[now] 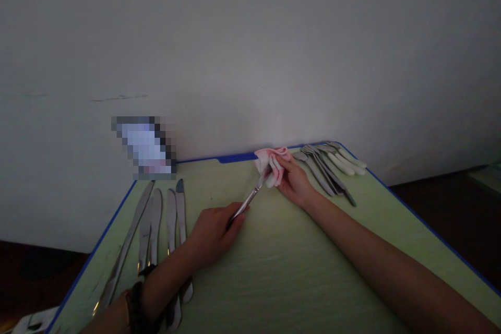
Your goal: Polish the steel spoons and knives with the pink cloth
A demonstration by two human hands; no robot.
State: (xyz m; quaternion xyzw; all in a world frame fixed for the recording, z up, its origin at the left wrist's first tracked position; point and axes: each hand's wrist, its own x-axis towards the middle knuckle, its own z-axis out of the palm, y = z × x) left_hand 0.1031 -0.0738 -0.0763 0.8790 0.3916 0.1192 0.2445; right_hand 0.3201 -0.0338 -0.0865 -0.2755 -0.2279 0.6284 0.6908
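My left hand [214, 234] is closed round the handle of a metal table knife [249, 199] that points up and to the right. Its far end goes into a pink and white cloth [271, 163], which my right hand [296, 182] is bunching around the blade. Both hands rest low over a pale green table [282, 271] with a blue edge. A dark bracelet sits on my left wrist.
Several knives [156, 219] lie side by side at the left of the table, partly under my left forearm. Several forks and pale-handled pieces [331, 167] lie at the far right. A white wall stands just behind; a blurred-out object [144, 147] sits at the far left corner.
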